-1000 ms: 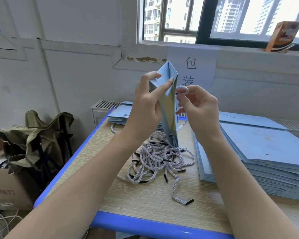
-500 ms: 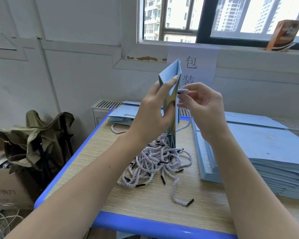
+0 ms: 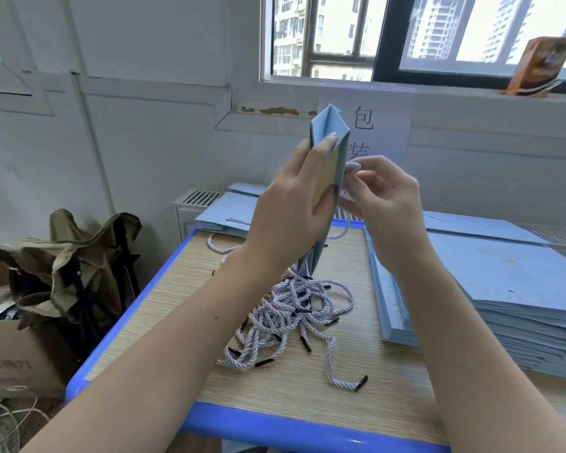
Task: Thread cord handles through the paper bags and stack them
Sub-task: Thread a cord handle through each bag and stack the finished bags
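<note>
A light blue paper bag is held upright above the far middle of the table, its folded edge turned toward the camera. It is gripped by the left hand, whose fingers are curled round the near edge with fingertips reaching into the opened mouth. At the bag's right face, a twisted white cord is pinched between thumb and fingertips of the right hand; a length of it trails down toward the tabletop. The threading of this bag is judged to be under way rather than finished, since the cord is being worked right at the paper. A small stack of finished bags with a cord loop showing is seen at the far left of the table, so only a few appear to be done. Much seems to be left: a tall stack of flat blue bags lies at the right, and a heap of loose cords with black tips lies between the forearms. The punched holes in the held bag cannot be made out, and whether the cord end has passed through one cannot be told, as that face is turned away. The bag's lower end is hidden behind the left wrist. The right stack is cut off by the frame edge, so its full extent is not shown.
</note>
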A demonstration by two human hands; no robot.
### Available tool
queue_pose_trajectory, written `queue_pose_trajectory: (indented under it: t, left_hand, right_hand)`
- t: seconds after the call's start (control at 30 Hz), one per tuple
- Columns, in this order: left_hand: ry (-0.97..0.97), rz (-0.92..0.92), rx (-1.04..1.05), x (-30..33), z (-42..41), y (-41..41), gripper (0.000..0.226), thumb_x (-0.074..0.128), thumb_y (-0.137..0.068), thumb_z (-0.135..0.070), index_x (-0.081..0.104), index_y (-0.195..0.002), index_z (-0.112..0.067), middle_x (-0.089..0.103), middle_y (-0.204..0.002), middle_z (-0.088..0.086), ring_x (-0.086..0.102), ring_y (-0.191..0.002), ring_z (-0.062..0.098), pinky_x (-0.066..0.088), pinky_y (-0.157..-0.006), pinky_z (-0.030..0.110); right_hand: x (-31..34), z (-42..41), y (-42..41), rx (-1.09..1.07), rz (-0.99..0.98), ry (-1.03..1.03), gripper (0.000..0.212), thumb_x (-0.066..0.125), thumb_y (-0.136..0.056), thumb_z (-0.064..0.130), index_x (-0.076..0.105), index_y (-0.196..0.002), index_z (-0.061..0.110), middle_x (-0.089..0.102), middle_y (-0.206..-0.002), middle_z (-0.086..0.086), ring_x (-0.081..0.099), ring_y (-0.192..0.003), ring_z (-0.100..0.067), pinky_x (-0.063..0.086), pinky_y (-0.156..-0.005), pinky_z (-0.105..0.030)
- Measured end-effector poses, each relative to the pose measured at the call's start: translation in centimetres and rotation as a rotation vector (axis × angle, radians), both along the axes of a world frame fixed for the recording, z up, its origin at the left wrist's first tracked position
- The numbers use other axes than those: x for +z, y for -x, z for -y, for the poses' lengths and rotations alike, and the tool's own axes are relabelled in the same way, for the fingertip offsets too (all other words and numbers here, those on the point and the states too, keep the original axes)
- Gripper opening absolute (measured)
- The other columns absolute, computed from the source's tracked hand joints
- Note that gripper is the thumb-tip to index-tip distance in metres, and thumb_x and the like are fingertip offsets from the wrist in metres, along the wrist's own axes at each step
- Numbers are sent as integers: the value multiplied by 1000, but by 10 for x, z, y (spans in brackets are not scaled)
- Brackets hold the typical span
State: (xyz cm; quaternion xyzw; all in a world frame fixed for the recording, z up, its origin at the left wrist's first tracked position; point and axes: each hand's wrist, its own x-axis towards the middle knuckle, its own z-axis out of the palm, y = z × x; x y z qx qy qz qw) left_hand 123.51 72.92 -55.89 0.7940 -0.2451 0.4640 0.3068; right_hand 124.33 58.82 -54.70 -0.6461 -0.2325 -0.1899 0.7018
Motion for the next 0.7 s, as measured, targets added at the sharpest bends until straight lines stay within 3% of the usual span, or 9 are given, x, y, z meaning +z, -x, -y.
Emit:
queue_pose_trajectory:
  t: [0.13,0.27,0.43,0.7]
  left_hand:
    - [32,-20,-5,-2,0,0,50,47,-97,-28,44,-145,-14,53,-140,9,60,-107,27,56,-79,45]
    - [55,-14,11,-3,-1,-1,48,54,-97,-17,45,-144,-14,54,-137,9,60,-107,27,55,-83,45]
    - [81,-9,-25,-2,0,-2,49,55,-98,-10,44,-146,-10,55,-137,11,58,-109,23,51,-87,29]
    - [109,-7,-55,-2,2,-2,52,58,-97,-11,43,-147,-10,55,-137,12,57,-113,21,44,-91,18]
  right_hand:
    - [-4,0,-1,-4,-27,39,9,59,-98,-2,66,-95,4,66,-89,-26,67,-84,-22,60,-78,-32]
    - [0,-2,3,-16,31,-8,10,62,-96,0,68,-96,8,69,-91,-21,68,-83,-22,61,-75,-35]
    - [-1,-9,6,-46,25,-114,4,67,-94,3,67,-96,7,70,-83,-11,66,-77,-20,60,-70,-33]
    - [-4,-13,7,-61,0,-182,9,69,-92,2,66,-90,10,71,-77,-5,66,-72,-20,59,-68,-31]
